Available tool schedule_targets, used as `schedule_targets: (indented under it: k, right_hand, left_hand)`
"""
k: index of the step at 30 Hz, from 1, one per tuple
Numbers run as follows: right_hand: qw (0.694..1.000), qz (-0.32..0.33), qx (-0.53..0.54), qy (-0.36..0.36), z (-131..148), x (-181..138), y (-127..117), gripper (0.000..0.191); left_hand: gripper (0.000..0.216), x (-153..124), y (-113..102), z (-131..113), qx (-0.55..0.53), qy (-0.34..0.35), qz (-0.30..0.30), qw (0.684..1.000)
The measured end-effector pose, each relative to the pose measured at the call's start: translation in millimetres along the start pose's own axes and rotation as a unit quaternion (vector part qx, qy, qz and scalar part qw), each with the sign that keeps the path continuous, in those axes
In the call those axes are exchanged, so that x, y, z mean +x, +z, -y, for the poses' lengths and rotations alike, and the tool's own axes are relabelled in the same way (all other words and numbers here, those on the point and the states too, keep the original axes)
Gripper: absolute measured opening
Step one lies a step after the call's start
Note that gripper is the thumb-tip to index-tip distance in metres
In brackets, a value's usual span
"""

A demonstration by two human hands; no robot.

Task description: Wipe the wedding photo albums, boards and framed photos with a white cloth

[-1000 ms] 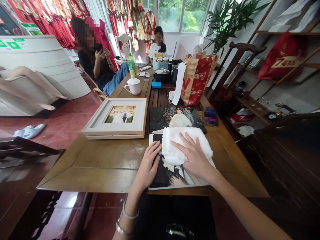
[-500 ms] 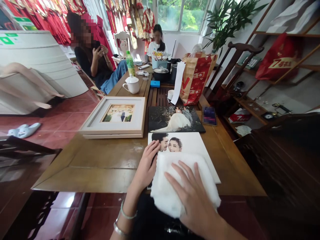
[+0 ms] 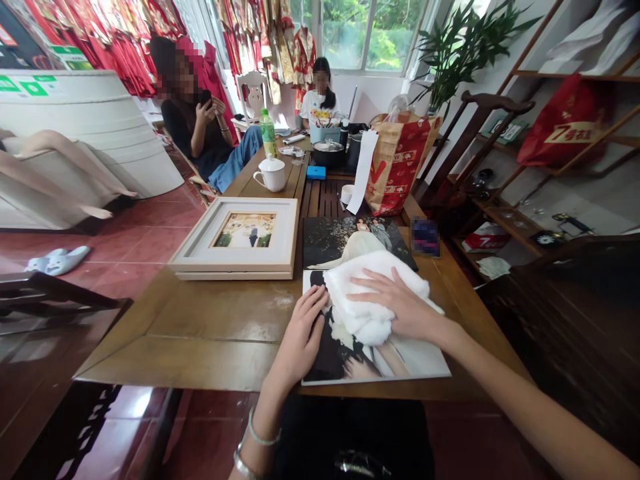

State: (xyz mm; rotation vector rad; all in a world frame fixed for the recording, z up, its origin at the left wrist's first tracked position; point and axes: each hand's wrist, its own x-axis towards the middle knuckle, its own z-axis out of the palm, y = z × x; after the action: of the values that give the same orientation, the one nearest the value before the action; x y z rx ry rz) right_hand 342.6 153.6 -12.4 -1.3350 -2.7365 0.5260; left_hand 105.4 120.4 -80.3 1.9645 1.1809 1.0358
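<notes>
A photo panel (image 3: 320, 353) with a couple's portrait lies flat at the near edge of the table. Fingers together and laid flat, my left hand (image 3: 303, 327) rests on its left side. My right hand (image 3: 385, 293) is spread over a folded white towel (image 3: 350, 310), pressing it on the panel's upper part; the towel hides the faces in the picture. Just beyond lies a dark wedding photo panel (image 3: 325, 233), its lower part overlapped by the towel. To the left sits a pale wooden picture frame (image 3: 203, 257), apparently stacked on another.
Farther up the wooden table (image 3: 210, 333) stand a white lidded mug (image 3: 271, 175), a green bottle (image 3: 269, 133), a dark pot (image 3: 328, 155) and a red-brown paper bag (image 3: 400, 163). One person (image 3: 200, 133) sits at left holding a phone; another (image 3: 320, 100) sits at the far end.
My right hand has pushed the towel away from me, up the panel, baring the panel's lower part. My left hand stays on the left side. The view has shifted slightly.
</notes>
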Motion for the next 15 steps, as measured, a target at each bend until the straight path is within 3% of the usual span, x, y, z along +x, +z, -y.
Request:
schedule_targets:
  k: [4,9,12,15]
  right_hand:
    - [0.997,0.02,-0.003,-0.073,-28,42,-21,0.072]
    - [0.992,0.038,-0.007,-0.123,-27,88,-31,0.062]
    - [0.991,0.03,-0.018,-0.126,-24,92,-28,0.058]
    - [0.995,0.004,-0.038,-0.089,-23,74,-20,0.062]
  left_hand:
    - [0.041,0,-1,0,0.007,-0.003,0.005,1.0]
    - [0.04,-1,-1,1,0.008,-0.006,0.001,1.0]
    - [0.039,-2,-2,0,0.008,-0.011,0.0,1.0]
    - [0.041,-2,-2,-1,0.002,-0.012,0.004,1.0]
